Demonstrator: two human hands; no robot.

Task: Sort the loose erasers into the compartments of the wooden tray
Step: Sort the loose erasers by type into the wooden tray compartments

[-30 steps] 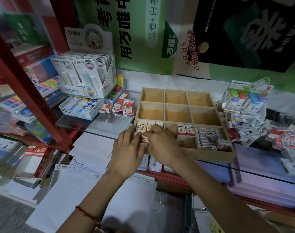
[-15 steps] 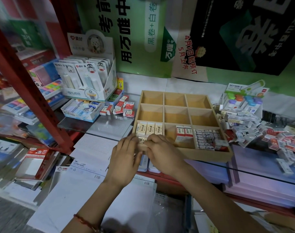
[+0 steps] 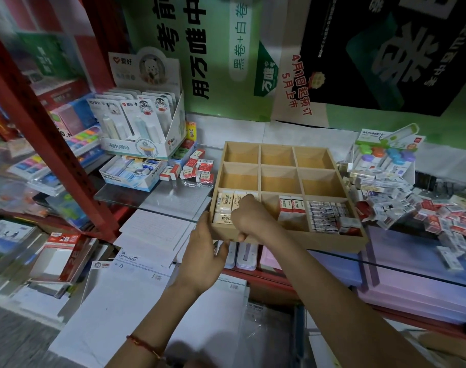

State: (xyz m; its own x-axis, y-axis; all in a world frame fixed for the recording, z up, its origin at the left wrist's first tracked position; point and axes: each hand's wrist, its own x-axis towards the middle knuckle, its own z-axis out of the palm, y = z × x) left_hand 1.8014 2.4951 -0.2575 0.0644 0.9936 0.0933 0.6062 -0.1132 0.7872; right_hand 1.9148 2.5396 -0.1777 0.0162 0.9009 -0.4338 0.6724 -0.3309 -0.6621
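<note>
The wooden tray has nine compartments and stands on a glass shelf. Its near-left compartment holds cream erasers, the near-middle one two red-and-white erasers, and the near-right one several striped white erasers. The other six compartments are empty. My right hand is over the near-left compartment, fingers curled down onto the cream erasers, thumb at the tray's front wall. What those fingers hold is hidden. My left hand has straight fingers against the tray's front-left corner. Loose erasers are heaped right of the tray.
More red-and-white erasers lie left of the tray, next to a low white box and a display carton of correction tapes. A red shelf post slants at the left. Paper pads lie below the glass shelf.
My left hand has drawn back from the near-left compartment to the tray's front-left corner. A cream eraser now lies flat at the front of that compartment. My right hand shifted slightly farther in.
</note>
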